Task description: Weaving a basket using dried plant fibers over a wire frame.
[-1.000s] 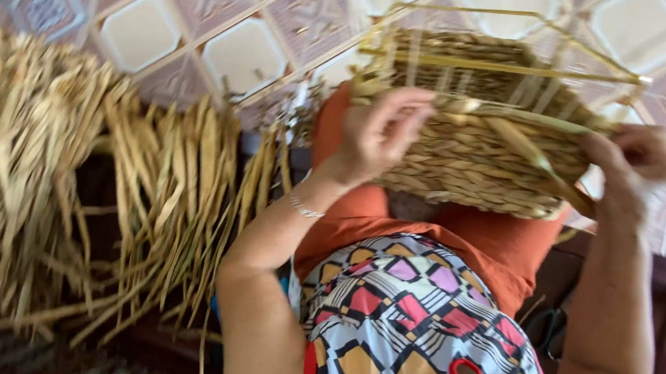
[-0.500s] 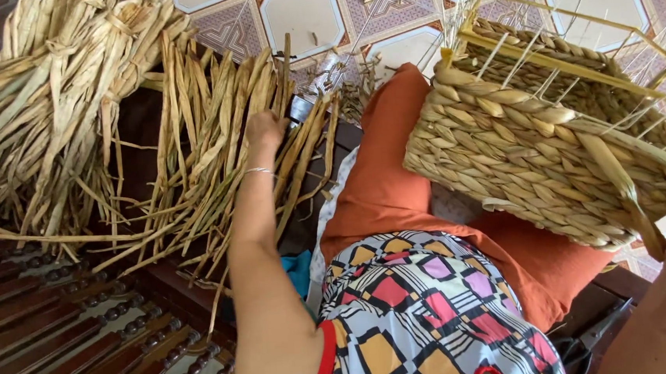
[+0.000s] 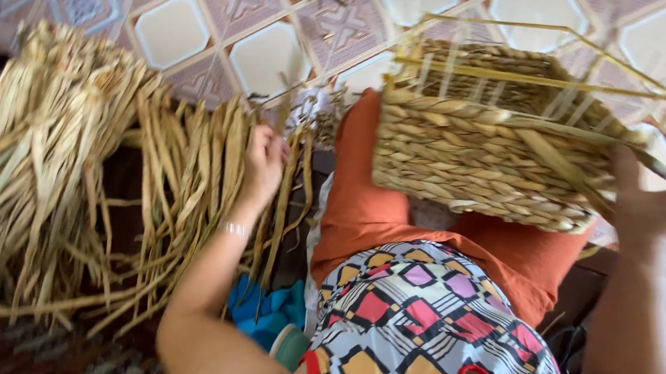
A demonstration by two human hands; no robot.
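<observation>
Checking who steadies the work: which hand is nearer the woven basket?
Right. The right hand grips the woven basket at its right end; the left hand is off to its left, in the pile of dried leaf strips.

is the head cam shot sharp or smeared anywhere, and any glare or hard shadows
Head view: motion blur smears the pale wire frame above the woven straw basket and the right hand; the left hand on the dried straw strips is softly blurred too. Light is even daylight, no hard shadows; the white floor tiles look bright and slightly washed out.
</observation>
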